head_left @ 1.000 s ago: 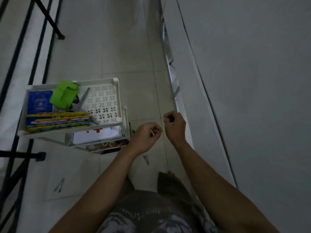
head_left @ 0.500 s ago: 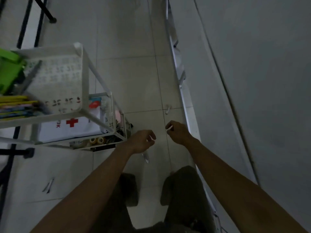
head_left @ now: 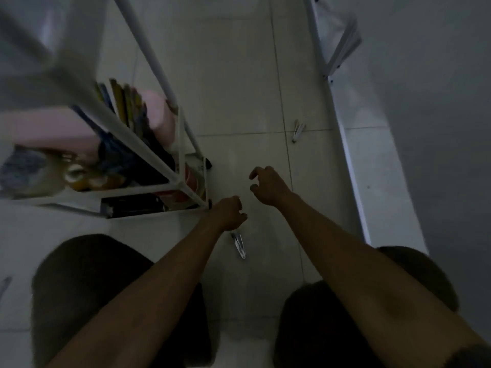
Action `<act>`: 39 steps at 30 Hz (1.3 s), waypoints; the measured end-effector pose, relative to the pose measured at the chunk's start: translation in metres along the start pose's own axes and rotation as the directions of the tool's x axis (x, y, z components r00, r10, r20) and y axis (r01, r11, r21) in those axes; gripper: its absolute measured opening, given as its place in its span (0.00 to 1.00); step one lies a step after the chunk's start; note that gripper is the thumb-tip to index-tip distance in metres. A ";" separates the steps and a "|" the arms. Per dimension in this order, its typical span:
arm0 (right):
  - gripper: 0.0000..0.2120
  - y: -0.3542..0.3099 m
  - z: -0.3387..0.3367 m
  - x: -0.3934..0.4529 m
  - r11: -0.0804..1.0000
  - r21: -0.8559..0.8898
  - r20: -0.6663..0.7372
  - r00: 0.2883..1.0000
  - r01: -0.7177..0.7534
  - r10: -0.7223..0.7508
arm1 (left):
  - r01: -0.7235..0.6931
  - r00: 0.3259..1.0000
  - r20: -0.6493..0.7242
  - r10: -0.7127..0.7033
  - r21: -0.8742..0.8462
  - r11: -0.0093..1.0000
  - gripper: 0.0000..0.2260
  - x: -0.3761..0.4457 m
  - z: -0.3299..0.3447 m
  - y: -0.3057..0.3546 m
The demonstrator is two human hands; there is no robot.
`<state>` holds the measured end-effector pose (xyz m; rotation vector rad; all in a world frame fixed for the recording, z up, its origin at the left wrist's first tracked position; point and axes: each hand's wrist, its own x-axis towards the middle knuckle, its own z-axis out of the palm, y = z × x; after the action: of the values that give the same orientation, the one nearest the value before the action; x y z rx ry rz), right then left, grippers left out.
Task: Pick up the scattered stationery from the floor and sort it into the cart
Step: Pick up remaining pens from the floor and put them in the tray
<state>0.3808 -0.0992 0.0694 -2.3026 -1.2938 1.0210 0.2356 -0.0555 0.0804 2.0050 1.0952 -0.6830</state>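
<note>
I am crouched low over the tiled floor beside the white cart (head_left: 183,144). My left hand (head_left: 228,213) is curled into a tight fist near the cart's lower corner; the small white piece it pinched earlier is hidden inside. A silvery clip-like item (head_left: 239,245) lies on the floor just below that fist. My right hand (head_left: 268,185) hovers over the tile with loosely curled, parted fingers and nothing visible between them. A small white item (head_left: 298,130) lies farther ahead by the tile joint.
The cart's lower shelves hold tape rolls (head_left: 77,173), upright books (head_left: 125,104), a pink bundle (head_left: 159,115) and a black box (head_left: 132,205). A white metal frame (head_left: 342,123) runs along the grey wall on the right. My knees fill the bottom of the view.
I have dropped down close to the floor, so the cart looms at the left. My right hand's pinch has loosened and the white piece no longer shows in it.
</note>
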 end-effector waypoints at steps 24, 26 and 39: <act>0.33 0.105 0.063 0.033 0.928 0.074 -0.087 0.925 -0.365 0.371 | -0.115 0.921 -0.388 0.019 -0.227 0.967 0.15 0.097 0.114 -0.008; 0.33 0.111 0.064 0.036 0.931 0.030 -0.090 0.926 -0.364 0.366 | -0.132 0.910 -0.413 0.043 -0.189 0.973 0.14 0.110 0.105 -0.006; 0.43 0.135 0.026 0.102 0.956 -0.135 -0.153 0.959 -0.261 0.240 | 0.115 0.968 -0.214 -0.131 -0.085 0.990 0.62 0.156 0.072 0.007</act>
<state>0.4799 -0.0900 -0.0701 -2.6569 -1.0816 0.8454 0.3114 -0.0424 -0.0734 1.9976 1.3641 -0.4838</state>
